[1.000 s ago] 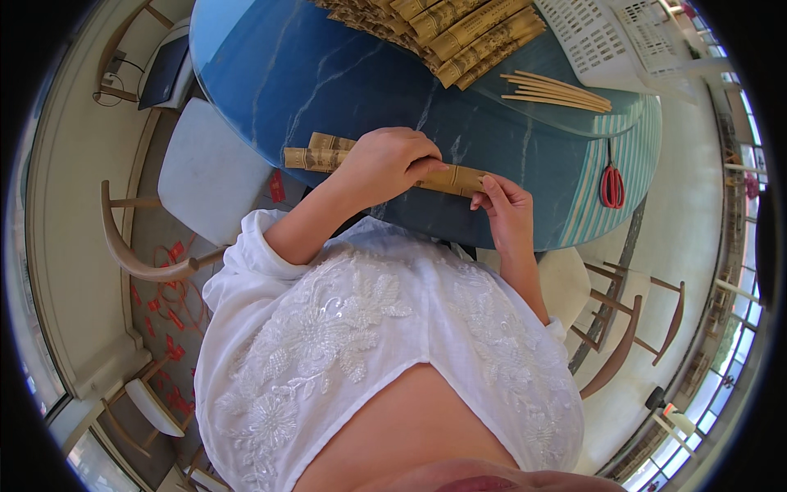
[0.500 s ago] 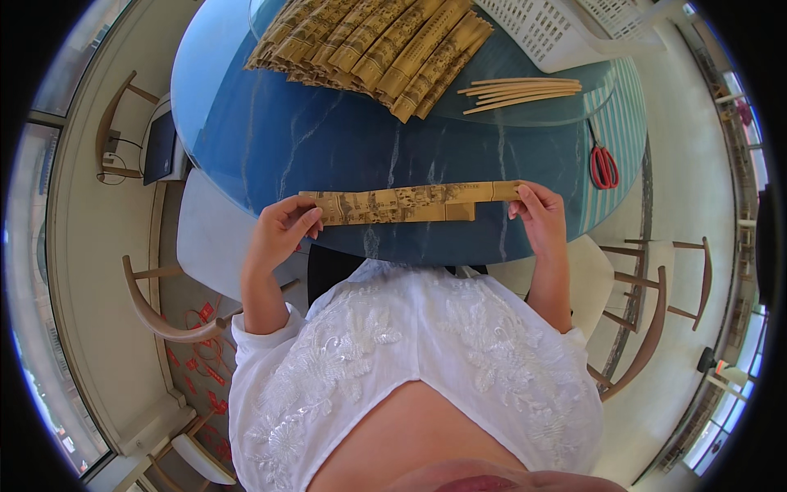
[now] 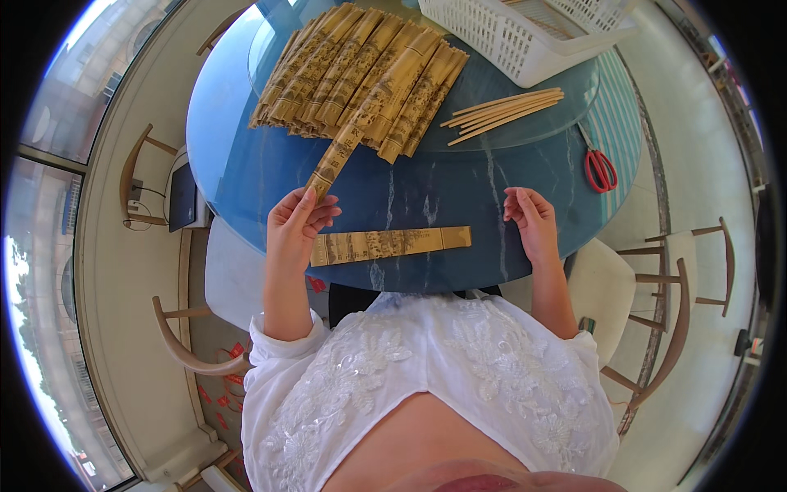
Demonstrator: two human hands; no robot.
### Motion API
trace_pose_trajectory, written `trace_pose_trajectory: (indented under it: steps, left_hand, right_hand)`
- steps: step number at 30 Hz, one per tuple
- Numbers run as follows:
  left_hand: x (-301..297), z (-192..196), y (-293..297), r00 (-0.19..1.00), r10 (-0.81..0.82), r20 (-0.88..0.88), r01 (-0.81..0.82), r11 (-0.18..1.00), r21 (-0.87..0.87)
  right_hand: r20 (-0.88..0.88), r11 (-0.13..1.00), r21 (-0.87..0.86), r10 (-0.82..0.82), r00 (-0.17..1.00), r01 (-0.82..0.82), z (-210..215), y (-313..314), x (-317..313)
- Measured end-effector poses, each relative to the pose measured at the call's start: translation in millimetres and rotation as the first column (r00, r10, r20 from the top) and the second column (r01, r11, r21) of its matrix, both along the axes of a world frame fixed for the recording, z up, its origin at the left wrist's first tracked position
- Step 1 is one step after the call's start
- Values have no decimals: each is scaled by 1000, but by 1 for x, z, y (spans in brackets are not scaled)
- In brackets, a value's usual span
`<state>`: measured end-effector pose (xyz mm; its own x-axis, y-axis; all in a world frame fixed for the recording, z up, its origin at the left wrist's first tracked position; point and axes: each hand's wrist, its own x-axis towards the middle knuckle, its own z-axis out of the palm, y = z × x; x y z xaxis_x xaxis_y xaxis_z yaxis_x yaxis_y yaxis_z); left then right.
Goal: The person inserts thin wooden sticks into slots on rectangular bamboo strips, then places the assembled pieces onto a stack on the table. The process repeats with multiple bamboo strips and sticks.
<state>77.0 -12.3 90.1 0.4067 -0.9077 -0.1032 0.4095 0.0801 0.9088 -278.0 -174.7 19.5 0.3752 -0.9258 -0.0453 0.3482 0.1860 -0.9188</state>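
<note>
A: What has changed since half a second ago?

B: Both hands have let go of the printed bamboo strip (image 3: 390, 243); it is now lying flat at the table's near edge, centre frame. The left hand (image 3: 297, 223) is pinching the near end of a second strip (image 3: 370, 112), its far end lying on the pile.

A: And the right?

B: The right hand (image 3: 533, 221) is hovering over the blue table (image 3: 238, 164), fingers loosely spread, holding nothing.

A: Counts?

B: One strip pile (image 3: 361, 78) at upper centre, one bundle of plain sticks (image 3: 504, 105), one red scissors (image 3: 600, 168), one white basket (image 3: 525, 33).
</note>
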Motion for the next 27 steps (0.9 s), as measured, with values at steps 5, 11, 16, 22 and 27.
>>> trace_pose_trajectory:
  steps: [5, 11, 16, 22, 27]
  left_hand:
    - [-18, -2, -46, 998, 39, -46, -38, 999, 22]
    - [-37, -9, -85, 993, 112, -43, -110, 993, 45]
    - [-40, -9, -97, 986, 151, 64, -158, 980, 123]
    - [-27, -19, -104, 966, 189, 178, -225, 952, 206]
    - [-39, -16, -76, 937, 52, 346, -125, 973, 192]
  right_hand:
    - [-65, 999, -19, 31, 997, -33, -3, 4, -1]
    - [-35, 999, -2, 46, 998, -46, -3, 3, -2]
    - [-25, 998, -7, 61, 998, -61, -2, 4, -4]
    - [-17, 997, 6, 74, 997, -74, -1, 2, -4]
    - [-411, 948, -295, -17, 912, -115, 21, -18, 2]
